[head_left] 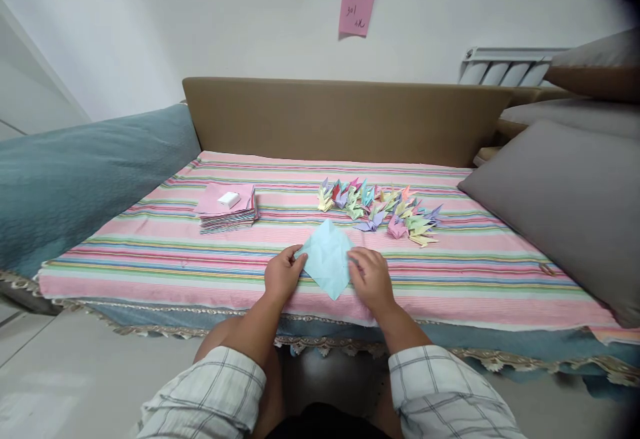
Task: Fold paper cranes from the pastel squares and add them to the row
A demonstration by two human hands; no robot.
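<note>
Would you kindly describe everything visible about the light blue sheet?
The light blue sheet looks like thin paper, squarish and faintly creased, spread open and turned like a diamond. Over the striped cloth, its left corner is pinched by the left hand; the right hand is at its right edge.

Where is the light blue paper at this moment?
In the head view, the light blue paper is just below centre, between the left hand and the right hand, with the folded paper birds above it to the right.
</note>
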